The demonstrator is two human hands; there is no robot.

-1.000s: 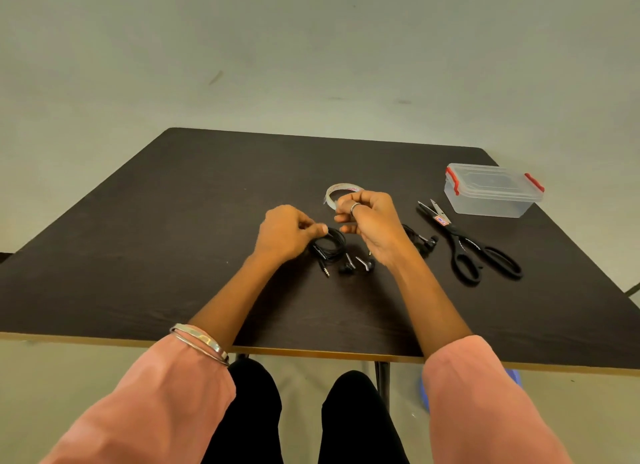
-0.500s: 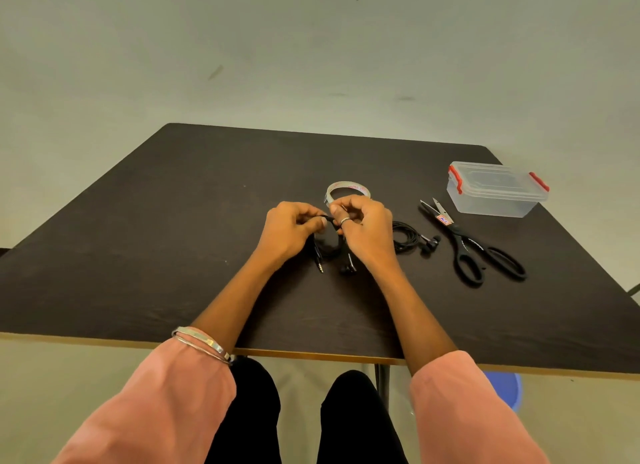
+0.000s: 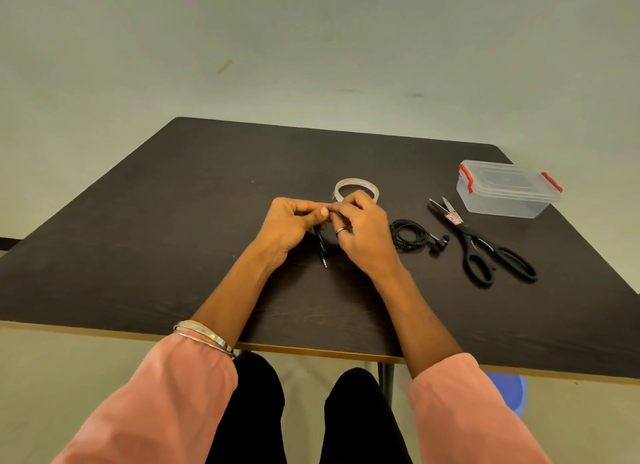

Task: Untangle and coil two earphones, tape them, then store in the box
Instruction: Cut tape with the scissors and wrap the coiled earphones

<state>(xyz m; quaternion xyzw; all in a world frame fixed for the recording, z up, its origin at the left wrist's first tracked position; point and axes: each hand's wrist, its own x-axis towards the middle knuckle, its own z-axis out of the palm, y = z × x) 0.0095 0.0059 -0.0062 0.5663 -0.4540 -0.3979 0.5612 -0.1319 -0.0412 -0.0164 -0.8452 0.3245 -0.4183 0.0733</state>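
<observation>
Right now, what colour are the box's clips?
Red, on the clear box; the head view shows them.

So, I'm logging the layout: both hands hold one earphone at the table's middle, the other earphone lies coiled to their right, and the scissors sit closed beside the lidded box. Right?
Nearly. The scissors lie open, blades parted, as the head view shows. The rest holds: left hand and right hand hold one earphone, the other earphone lies coiled to their right, and the box has its lid on.
</observation>
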